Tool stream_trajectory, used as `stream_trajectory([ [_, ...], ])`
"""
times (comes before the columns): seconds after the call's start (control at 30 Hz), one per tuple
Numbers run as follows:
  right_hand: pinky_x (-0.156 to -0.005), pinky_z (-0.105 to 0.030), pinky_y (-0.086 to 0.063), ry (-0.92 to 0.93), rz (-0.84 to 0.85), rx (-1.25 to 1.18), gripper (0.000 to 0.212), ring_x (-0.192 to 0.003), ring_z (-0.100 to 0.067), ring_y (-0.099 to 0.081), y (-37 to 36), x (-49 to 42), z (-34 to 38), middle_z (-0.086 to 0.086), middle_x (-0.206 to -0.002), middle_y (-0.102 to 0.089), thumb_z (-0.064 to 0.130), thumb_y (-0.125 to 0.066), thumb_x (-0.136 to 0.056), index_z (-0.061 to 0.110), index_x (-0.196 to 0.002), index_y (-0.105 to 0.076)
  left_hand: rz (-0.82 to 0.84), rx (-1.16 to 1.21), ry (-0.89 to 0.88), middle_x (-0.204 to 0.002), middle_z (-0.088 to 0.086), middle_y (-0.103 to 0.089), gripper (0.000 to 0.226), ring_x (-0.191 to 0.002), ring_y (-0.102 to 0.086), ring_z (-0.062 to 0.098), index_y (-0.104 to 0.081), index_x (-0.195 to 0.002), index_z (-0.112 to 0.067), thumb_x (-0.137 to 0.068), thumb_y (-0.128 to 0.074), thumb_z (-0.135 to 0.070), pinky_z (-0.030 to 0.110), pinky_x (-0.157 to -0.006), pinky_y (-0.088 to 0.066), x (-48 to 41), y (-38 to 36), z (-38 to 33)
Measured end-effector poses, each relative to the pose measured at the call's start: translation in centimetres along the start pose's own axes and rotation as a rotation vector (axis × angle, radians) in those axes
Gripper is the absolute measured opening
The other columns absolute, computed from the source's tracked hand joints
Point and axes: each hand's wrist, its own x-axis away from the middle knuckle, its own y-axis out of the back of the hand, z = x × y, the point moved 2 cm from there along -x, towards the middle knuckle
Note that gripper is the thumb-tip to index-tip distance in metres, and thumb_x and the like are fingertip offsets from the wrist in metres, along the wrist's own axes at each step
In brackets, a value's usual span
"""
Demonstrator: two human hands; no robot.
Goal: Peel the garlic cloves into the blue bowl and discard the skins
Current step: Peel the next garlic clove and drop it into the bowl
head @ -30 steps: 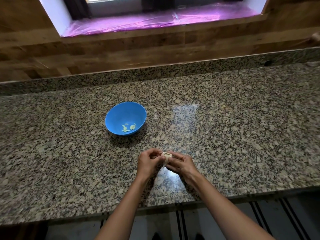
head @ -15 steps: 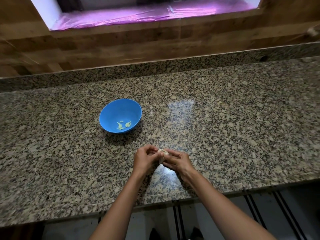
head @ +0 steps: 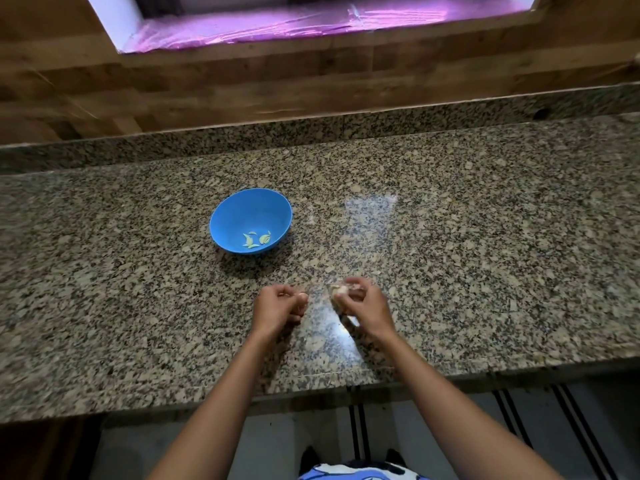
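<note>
The right hand (head: 362,304) is pinching a garlic clove (head: 340,290) over the granite counter (head: 485,271); the left hand (head: 278,306) is curling its fingers, round skin or nothing I cannot tell. With the blue bowl (head: 221,216) sitting well beyond both, a slippery clove is risking dropping short.

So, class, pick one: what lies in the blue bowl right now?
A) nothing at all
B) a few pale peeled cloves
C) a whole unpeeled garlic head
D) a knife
B: a few pale cloves lie on the floor of the blue bowl, while the garlic not yet peeled is held in the right hand over the counter.
</note>
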Motion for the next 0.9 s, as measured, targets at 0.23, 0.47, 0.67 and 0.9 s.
stream_trajectory([
  [0.23, -0.097, -0.037, -0.044, 0.063, -0.106, 0.543, 0.031, -0.110, -0.020, -0.052, 2.4, -2.0, -0.2, -0.007, -0.125, -0.055, 0.026, -0.053, -0.093, 0.018, -0.123, -0.055, 0.136, -0.610, -0.202, -0.081, -0.001, -0.068, 0.005, -0.078, -0.062, 0.008, -0.067, -0.078, -0.012, -0.082, -0.068, -0.009, 0.027, -0.076, -0.051, -0.6, -0.1, -2.6],
  [0.47, -0.102, -0.035, -0.044, 0.610, 0.064, 0.528, 0.043, -0.125, -0.019, -0.049, -2.8, 3.4, 0.6, -0.005, -0.141, -0.045, 0.019, -0.039, -0.095, 0.013, -0.138, -0.042, 0.056, -0.884, -0.430, -0.084, 0.006, -0.061, 0.013, -0.075, -0.057, 0.018, -0.060, -0.084, -0.009, -0.093, -0.050, -0.006, 0.028, -0.071, -0.050, 0.1, -1.5, -3.1],
  [0.67, -0.114, -0.033, 0.017, 0.363, 0.235, 1.011, 0.084, -0.138, -0.008, 0.023, -4.2, 2.1, -2.9, 0.006, -0.148, 0.025, 0.069, -0.004, -0.082, 0.019, -0.146, 0.013, -0.101, -0.771, -0.416, -0.080, 0.003, -0.070, 0.010, -0.073, -0.062, 0.014, -0.069, -0.078, -0.013, -0.084, -0.063, -0.009, 0.026, -0.063, -0.045, -0.5, 0.5, -2.7],
  [0.9, -0.103, -0.027, 0.031, 0.368, 0.228, 1.062, 0.082, -0.136, -0.010, 0.029, -4.1, 1.9, -3.3, 0.005, -0.147, 0.031, 0.069, 0.005, -0.079, 0.020, -0.143, 0.019, -0.006, -0.954, -0.534, -0.090, 0.008, -0.066, 0.014, -0.084, -0.062, 0.023, -0.065, -0.087, -0.009, -0.088, -0.052, -0.005, 0.032, -0.069, -0.044, -0.3, -0.9, -1.7],
])
